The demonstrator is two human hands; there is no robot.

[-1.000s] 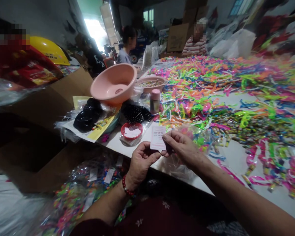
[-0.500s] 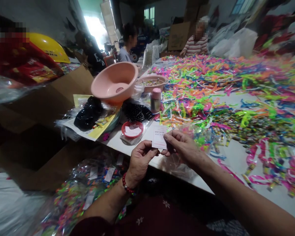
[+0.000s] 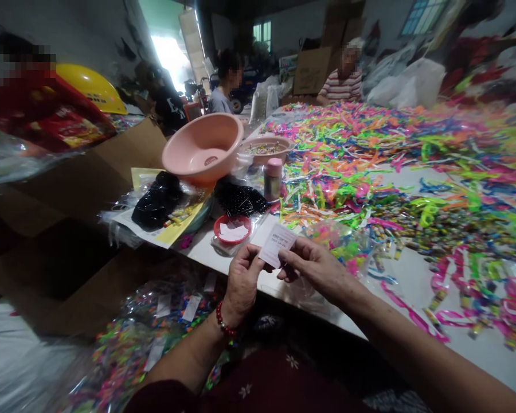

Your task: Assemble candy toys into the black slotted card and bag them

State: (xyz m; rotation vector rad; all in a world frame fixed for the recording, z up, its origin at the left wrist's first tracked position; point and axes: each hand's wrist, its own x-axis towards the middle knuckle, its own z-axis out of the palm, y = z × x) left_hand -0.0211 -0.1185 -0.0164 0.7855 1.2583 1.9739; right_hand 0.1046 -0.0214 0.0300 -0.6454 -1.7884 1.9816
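A small white printed paper label point(image 3: 277, 244) is pinched between my two hands above the near edge of the white table point(image 3: 395, 275). My left hand point(image 3: 242, 281), with a red bead bracelet at the wrist, grips the label's left side with closed fingers. My right hand point(image 3: 316, 267) pinches its right edge. A clear plastic bag point(image 3: 339, 244) with colourful pieces lies just beyond my right hand. A small red dish point(image 3: 232, 229) holding more white labels sits to the left of the label.
Bright neon strips point(image 3: 391, 155) cover the table. Two pink basins point(image 3: 202, 148), a pink-capped bottle point(image 3: 273, 178) and black bags stand at the left. A cardboard box point(image 3: 81, 189) is further left. Filled bags point(image 3: 155, 327) lie below. Other people sit at the far end.
The label has tilted from upright to slanting right, and my left hand has risen and closed tighter on its left side. My right hand shifted slightly lower.
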